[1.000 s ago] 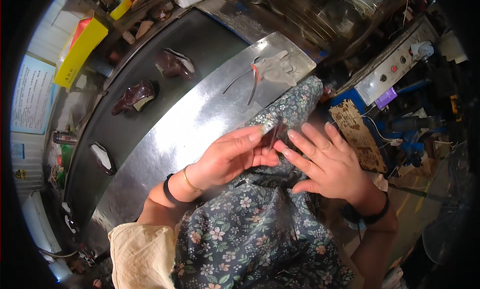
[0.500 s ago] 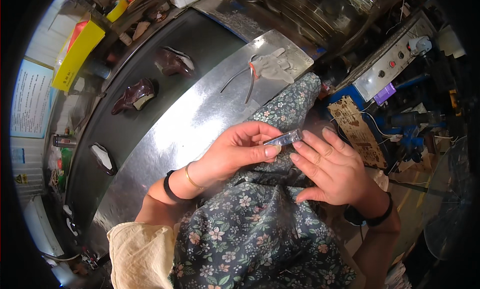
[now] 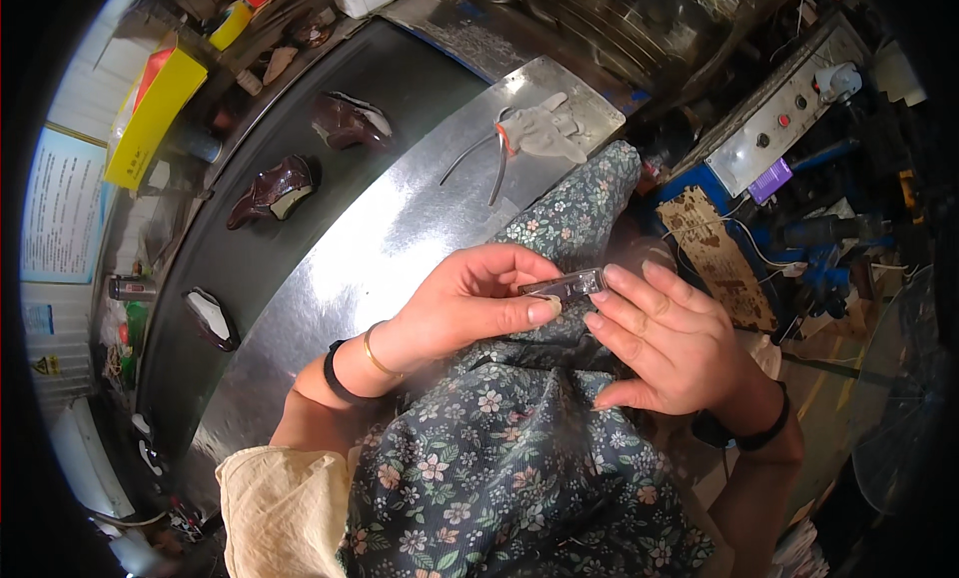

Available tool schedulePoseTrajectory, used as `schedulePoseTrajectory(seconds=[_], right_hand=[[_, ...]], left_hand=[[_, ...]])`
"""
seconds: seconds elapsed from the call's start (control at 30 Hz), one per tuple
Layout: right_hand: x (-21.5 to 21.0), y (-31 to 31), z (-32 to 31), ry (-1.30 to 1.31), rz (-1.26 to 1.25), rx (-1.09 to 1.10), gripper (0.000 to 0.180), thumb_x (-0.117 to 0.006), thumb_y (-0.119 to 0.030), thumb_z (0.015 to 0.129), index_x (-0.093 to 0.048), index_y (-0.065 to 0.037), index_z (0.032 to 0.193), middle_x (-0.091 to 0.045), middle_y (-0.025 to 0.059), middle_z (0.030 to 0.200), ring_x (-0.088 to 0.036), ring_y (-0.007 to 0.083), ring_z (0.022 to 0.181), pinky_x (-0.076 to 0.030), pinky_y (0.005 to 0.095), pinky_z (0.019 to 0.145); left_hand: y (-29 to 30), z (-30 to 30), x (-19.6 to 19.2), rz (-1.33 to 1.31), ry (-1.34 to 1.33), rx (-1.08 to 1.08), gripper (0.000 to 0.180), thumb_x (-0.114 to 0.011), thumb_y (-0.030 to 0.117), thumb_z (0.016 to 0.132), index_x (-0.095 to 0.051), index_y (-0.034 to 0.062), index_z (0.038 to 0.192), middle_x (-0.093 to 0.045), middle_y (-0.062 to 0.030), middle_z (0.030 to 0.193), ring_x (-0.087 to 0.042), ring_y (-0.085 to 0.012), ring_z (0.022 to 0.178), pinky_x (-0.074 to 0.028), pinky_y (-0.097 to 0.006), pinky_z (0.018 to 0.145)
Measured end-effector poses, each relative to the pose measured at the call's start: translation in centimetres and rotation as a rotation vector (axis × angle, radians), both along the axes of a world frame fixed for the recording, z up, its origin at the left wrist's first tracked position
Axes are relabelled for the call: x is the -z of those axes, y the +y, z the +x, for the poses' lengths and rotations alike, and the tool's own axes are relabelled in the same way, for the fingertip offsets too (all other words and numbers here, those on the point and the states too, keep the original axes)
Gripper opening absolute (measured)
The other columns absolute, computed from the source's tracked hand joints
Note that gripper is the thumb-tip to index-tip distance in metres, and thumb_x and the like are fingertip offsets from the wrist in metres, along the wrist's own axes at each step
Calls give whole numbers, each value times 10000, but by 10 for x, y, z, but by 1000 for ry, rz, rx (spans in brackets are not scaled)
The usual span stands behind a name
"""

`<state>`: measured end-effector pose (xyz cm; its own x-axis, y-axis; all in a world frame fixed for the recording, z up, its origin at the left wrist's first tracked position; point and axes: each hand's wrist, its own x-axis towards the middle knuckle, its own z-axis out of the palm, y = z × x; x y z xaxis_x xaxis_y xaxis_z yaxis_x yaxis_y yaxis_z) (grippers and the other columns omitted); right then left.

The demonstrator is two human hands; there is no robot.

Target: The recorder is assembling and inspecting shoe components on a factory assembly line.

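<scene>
Over my lap, my left hand (image 3: 489, 298) is closed, pinching a small shiny metal thing, which looks like a nail clipper (image 3: 571, 284), between thumb and fingers. Its far end points right, at the fingertips of my right hand (image 3: 669, 343). That hand is open, its fingers stretched out and its thumb apart. One fingertip lies right at the clipper's end; I cannot tell if they touch. A dark flowered apron (image 3: 479, 468) covers my lap below both hands.
A metal worktop (image 3: 350, 248) curves along my left, with grey gloves (image 3: 549, 128) and orange-jawed pliers (image 3: 496, 148) on it. Beyond it, a dark belt (image 3: 280, 128) carries several glossy brown shoe pieces (image 3: 275, 190). A control box with buttons (image 3: 784, 118) stands at the right.
The clipper has turned a little in my left hand, its flat face now showing more toward me. The shoe pieces on the belt have shifted slightly. Both hands stay almost in place.
</scene>
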<state>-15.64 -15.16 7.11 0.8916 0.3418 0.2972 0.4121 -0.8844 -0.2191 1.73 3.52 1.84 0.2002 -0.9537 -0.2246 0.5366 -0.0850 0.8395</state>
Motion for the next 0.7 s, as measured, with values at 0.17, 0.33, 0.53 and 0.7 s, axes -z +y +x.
schedulePoseTrajectory(seconds=[0.17, 0.33, 0.53, 0.7], right_hand=[[1, 2, 0, -6, 27, 2, 572, -628, -485, 820, -645, 39, 1049, -646, 178, 1122, -567, 308, 1180, -385, 431, 1060], [3, 1, -1, -23, 16, -1, 604, -627, -541, 810, -647, 4, 1072, -658, 155, 1114, -603, 330, 1125, -437, 458, 979], [6, 2, -3, -28, -25, -7, 589, -649, -518, 797, -650, 11, 1055, -661, 157, 1103, -604, 317, 1126, -434, 431, 997], [7, 6, -7, -17, -38, 3, 526, -633, -440, 811, -654, 41, 1023, -642, 195, 1128, -571, 286, 1171, -385, 412, 1068]], left_hand=[[1, 0, 2, -14, 14, -2, 332, -683, 42, 845, -584, -20, 1155, -661, -76, 1052, -614, -112, 947, -499, -246, 831], [2, 1, -2, -12, 4, 7, 294, -659, 27, 874, -583, -16, 1154, -662, -49, 1038, -601, -80, 942, -481, -226, 842], [3, 0, -2, -4, -44, -7, 304, -669, 7, 861, -582, -21, 1150, -661, -53, 1043, -601, -79, 934, -487, -225, 836], [2, -1, -5, 21, -65, -19, 298, -672, -5, 854, -585, -23, 1139, -660, -53, 1045, -602, -77, 926, -490, -222, 828]])
